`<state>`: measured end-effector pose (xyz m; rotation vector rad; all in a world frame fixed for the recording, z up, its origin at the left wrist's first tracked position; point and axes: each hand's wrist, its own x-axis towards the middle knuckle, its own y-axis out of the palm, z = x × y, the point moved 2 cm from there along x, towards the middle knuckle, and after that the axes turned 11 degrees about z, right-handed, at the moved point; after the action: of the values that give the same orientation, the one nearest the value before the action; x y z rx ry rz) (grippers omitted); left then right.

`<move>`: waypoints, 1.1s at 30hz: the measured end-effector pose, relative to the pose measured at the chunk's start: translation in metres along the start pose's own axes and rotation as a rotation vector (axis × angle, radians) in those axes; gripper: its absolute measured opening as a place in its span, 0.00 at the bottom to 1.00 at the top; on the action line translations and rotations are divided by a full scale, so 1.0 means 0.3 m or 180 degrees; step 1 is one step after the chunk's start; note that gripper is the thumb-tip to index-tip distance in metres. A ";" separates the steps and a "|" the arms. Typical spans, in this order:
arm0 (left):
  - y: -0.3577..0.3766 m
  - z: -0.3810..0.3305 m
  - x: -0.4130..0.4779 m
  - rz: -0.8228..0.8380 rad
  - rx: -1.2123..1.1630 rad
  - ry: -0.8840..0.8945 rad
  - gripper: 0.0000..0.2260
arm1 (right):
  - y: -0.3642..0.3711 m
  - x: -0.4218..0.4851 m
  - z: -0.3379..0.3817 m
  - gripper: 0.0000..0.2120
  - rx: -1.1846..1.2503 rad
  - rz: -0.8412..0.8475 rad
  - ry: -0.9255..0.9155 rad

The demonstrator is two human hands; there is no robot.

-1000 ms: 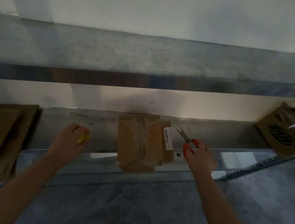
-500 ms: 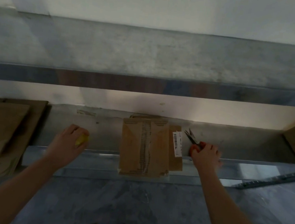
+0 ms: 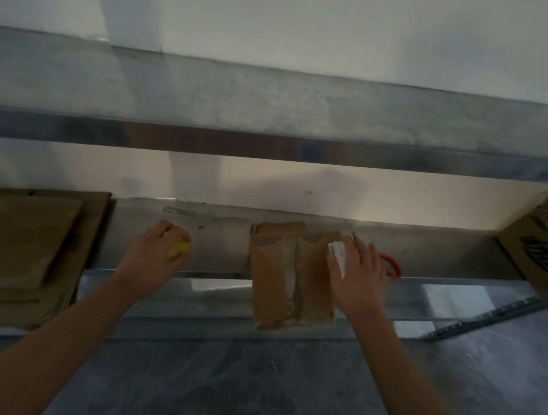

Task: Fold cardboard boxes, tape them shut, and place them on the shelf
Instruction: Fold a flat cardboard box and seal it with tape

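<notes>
A flattened cardboard box [image 3: 286,274] with old tape down its middle and a white label lies on the lower metal shelf [image 3: 223,242], its front edge sticking out past the shelf lip. My right hand [image 3: 359,276] rests flat on the box's right side, fingers spread, covering part of the label. Red-handled scissors [image 3: 393,266] lie on the shelf just right of that hand, mostly hidden behind it. My left hand [image 3: 157,250] is closed on a small yellow object [image 3: 179,248] over the shelf, left of the box.
A stack of flat cardboard [image 3: 16,244] fills the shelf's left end. A printed cardboard box [image 3: 543,254] leans at the far right. An upper shelf [image 3: 273,145] overhangs the lower one. Grey floor [image 3: 277,390] lies below, with my feet at the bottom edge.
My right hand has let go of the red scissors, which now lie on the shelf, and has moved left onto the flat box. My left hand has kept its hold on the yellow object.
</notes>
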<state>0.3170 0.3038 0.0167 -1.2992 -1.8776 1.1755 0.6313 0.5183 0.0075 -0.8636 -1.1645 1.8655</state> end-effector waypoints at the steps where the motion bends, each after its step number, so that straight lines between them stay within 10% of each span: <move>1: -0.009 0.003 -0.010 0.0010 0.0007 0.0045 0.09 | 0.042 -0.029 0.049 0.37 0.0225 0.0236 -0.0121; 5: -0.023 0.049 -0.061 0.0078 -0.0021 0.0238 0.09 | 0.178 -0.062 0.195 0.35 0.0403 0.1133 -0.0010; 16: -0.086 0.150 -0.112 0.0003 -0.0060 0.0057 0.10 | 0.136 0.040 0.283 0.23 0.0989 0.0480 0.0136; 24: -0.057 0.138 -0.073 -0.0025 -0.0126 -0.0121 0.10 | 0.108 0.100 0.295 0.58 0.1012 0.1838 -0.0161; 33: -0.061 0.139 -0.077 -0.0170 -0.0251 -0.0266 0.09 | 0.112 0.198 0.299 0.52 0.0801 0.1334 -0.0106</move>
<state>0.2833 0.2656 0.0148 -1.2510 -2.0246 1.1551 0.5190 0.5229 -0.0004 -0.9885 -0.7820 2.3120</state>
